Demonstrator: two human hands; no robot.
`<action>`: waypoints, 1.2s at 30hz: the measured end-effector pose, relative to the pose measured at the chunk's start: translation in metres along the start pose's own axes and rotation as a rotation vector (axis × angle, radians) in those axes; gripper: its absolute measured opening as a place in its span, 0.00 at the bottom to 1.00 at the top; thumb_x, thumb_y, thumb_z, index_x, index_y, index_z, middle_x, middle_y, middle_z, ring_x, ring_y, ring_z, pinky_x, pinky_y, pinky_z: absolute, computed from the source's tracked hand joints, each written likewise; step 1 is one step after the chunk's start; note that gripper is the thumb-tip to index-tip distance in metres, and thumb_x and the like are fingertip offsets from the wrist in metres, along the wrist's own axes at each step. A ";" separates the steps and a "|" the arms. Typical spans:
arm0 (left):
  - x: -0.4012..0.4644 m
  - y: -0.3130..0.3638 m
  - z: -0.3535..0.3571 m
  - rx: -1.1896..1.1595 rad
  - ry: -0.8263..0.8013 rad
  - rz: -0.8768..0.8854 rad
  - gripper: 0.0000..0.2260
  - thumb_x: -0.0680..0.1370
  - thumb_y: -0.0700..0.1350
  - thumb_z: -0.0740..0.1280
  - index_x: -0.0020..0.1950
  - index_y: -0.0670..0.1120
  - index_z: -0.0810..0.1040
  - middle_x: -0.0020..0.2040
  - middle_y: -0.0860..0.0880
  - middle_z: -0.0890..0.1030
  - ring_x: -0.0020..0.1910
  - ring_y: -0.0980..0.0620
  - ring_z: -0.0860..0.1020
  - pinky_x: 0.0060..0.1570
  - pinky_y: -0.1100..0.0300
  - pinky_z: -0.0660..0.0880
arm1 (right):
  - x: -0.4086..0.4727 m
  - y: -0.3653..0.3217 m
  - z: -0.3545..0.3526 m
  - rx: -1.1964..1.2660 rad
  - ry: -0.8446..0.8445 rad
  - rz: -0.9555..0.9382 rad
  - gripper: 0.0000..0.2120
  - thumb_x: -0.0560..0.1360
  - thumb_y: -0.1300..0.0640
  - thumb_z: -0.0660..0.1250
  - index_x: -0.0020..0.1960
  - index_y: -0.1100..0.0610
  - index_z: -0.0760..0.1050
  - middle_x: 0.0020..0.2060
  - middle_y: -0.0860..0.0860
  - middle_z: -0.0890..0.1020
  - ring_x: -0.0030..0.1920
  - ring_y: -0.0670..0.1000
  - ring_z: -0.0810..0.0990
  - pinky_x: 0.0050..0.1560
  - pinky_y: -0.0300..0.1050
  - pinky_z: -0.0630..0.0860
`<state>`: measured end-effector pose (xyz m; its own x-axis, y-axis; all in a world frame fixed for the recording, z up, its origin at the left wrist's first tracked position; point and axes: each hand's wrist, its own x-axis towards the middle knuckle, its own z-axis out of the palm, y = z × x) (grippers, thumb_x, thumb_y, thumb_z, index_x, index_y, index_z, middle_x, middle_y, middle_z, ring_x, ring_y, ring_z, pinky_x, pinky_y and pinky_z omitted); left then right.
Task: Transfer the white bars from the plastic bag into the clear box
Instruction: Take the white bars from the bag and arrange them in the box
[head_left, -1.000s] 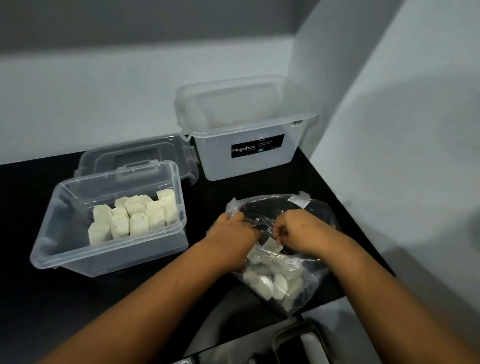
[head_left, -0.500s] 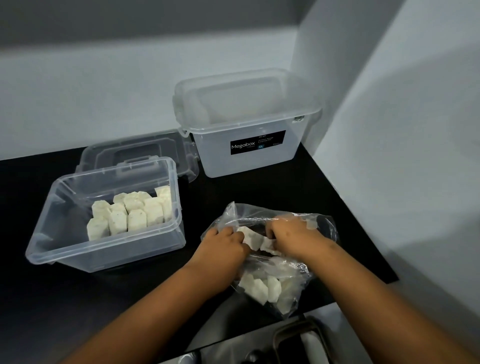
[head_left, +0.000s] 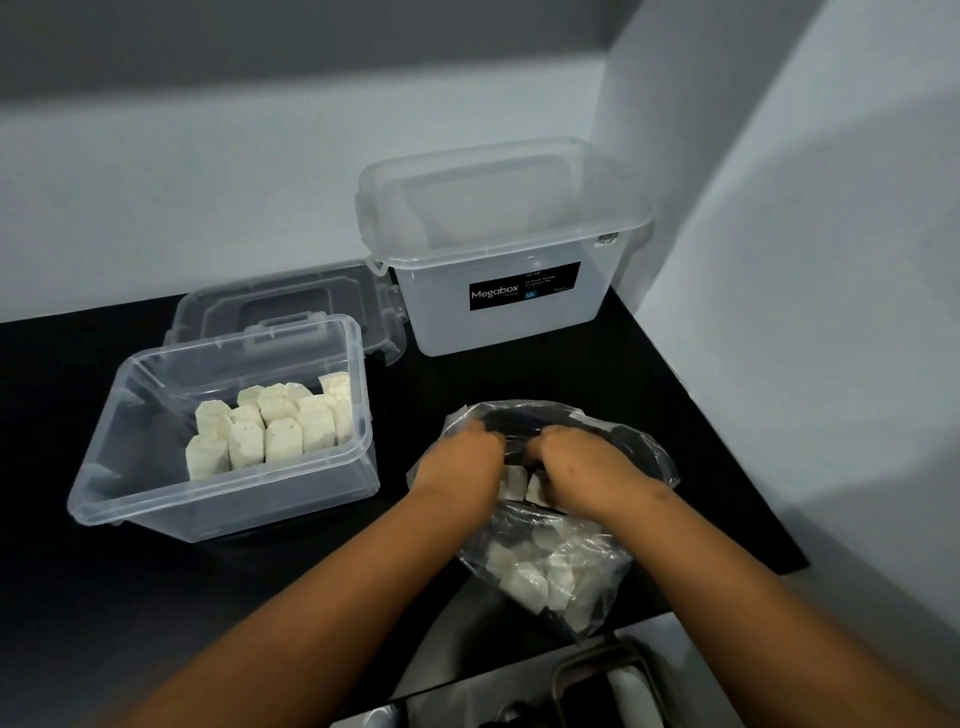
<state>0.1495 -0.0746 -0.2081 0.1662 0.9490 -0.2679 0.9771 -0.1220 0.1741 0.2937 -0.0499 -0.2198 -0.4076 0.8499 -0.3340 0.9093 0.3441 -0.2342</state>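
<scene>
My left hand and my right hand are both down at the mouth of the plastic bag, which lies on the black table in front of me. The fingers of each curl into the opening, close together, and a couple of white bars show in the gap between them. My knuckles hide the fingertips, so I cannot tell whether either hand has really closed on a bar or is only spreading the film to get at them.

More bars sit heaped in the lower part of the bag, near my right forearm. The clear box stands to my left, well apart from the bag, open, with a block of bars already standing upright in neat rows against its right-hand side; the left half of its floor is bare. Its lid lies behind it, and a bigger tub with a black label stands farther back.

I judge I am partway through, at the step of picking the next bars out of the bag. Next I need a firm hold on the bars without catching the film, then a lift clear of the bag, a carry across to the left, and a careful setting-down beside the rows so they do not topple.
</scene>
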 end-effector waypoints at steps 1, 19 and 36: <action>0.001 0.002 0.001 0.022 -0.019 -0.020 0.13 0.78 0.36 0.62 0.61 0.44 0.76 0.59 0.45 0.74 0.53 0.47 0.78 0.51 0.54 0.77 | -0.001 0.001 0.001 0.015 0.004 -0.008 0.16 0.73 0.63 0.65 0.57 0.49 0.77 0.50 0.50 0.79 0.45 0.52 0.80 0.46 0.49 0.80; 0.014 -0.004 0.011 0.127 0.054 0.102 0.10 0.77 0.42 0.64 0.57 0.48 0.78 0.59 0.47 0.77 0.60 0.47 0.74 0.58 0.53 0.74 | -0.017 0.019 -0.025 0.534 0.042 0.067 0.02 0.75 0.56 0.70 0.43 0.53 0.80 0.37 0.50 0.83 0.38 0.47 0.82 0.41 0.42 0.80; 0.008 -0.014 -0.014 -0.338 0.014 0.185 0.03 0.79 0.45 0.65 0.51 0.47 0.75 0.42 0.52 0.78 0.40 0.55 0.77 0.39 0.64 0.72 | -0.021 0.022 -0.031 0.529 0.129 0.155 0.03 0.75 0.55 0.69 0.43 0.53 0.78 0.38 0.52 0.83 0.40 0.53 0.84 0.46 0.53 0.83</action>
<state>0.1353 -0.0610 -0.1998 0.3315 0.9241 -0.1902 0.8314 -0.1909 0.5219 0.3248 -0.0477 -0.1894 -0.2291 0.9278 -0.2946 0.7782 -0.0072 -0.6280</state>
